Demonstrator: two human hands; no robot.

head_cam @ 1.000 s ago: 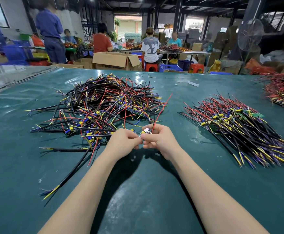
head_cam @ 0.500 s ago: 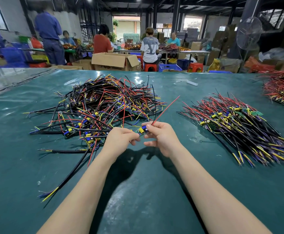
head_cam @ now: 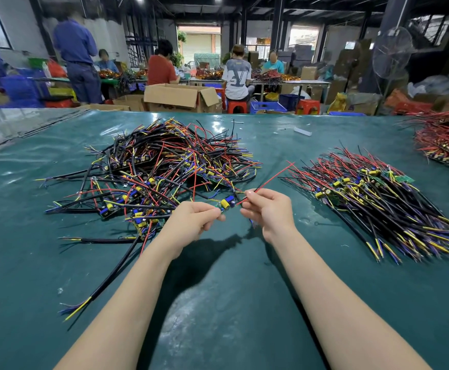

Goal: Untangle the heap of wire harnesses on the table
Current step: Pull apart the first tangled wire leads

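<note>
change: my hands sit wider apart than half a second back; the small board now shows in the gap between them, and the red lead is drawn out straighter toward the upper right
left hand (head_cam: pixel 194 218): fingers curled, pinching the near end of the board, just left of frame centre
right hand (head_cam: pixel 267 212): thumb and fingertips pinching the red lead (head_cam: pixel 268 180), just right of centre
harness in hand: board (head_cam: pixel 227 204) with a yellow part, held off the table at the near edge of the heap; can't tell if its other wires are free
meaning: I judge this one is almost out of the tangle but not yet laid down; most of the heap is left
heap (head_cam: pixel 170 169): centre-left of frame, wires crossing every way
sorted pile (head_cam: pixel 378 198): right of frame, wires lying parallel, well apart from the heap; likely drop spot
room: bare green table (head_cam: pixel 218 303) across the lower frame and in the lane between heap and pile
edges: far table edge runs across the upper frame; red bundle (head_cam: pixel 447 140) at the right edge; loose black cable (head_cam: pixel 111 279) at lower left, near my left forearm, could snag
</note>
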